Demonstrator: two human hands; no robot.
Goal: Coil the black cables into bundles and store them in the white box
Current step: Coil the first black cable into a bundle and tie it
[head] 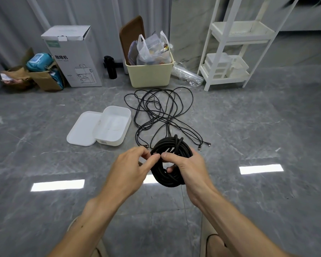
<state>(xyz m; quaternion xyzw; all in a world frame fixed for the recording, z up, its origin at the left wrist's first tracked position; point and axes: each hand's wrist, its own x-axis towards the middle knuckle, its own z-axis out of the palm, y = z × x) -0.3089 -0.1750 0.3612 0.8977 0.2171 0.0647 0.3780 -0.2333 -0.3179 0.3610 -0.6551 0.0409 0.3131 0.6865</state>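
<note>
The person holds a thick coiled bundle of black cable [170, 162] in the air between both hands, nearer the camera than the open white rectangular plastic box [112, 127] on the grey marble-patterned floor [44, 154]. The right hand [187, 169] grips the bundle — its fingers pass through the middle of the coil and curl round the strands on that side, the thumb lying across the top. The left hand [130, 167] meets it at the coil's upper left edge, thumb and forefinger pinching a cable end there, just beside the right thumb.

The white box sits to the left of the bundle and farther from the camera, with its flat white lid [82, 129] touching its left side, partly tucked under it. To the right of the box, the loose tangle of thin black cables [159, 110] sprawls across the floor, its connector ends [204, 145] lying near the held coil's upper right.

Behind the box, against the wall, stand a tall white cardboard carton [74, 56], a black bottle [110, 66] and a cream plastic bin [149, 73] stuffed with bags — and farther right, a white shelving rack [233, 52].
</note>
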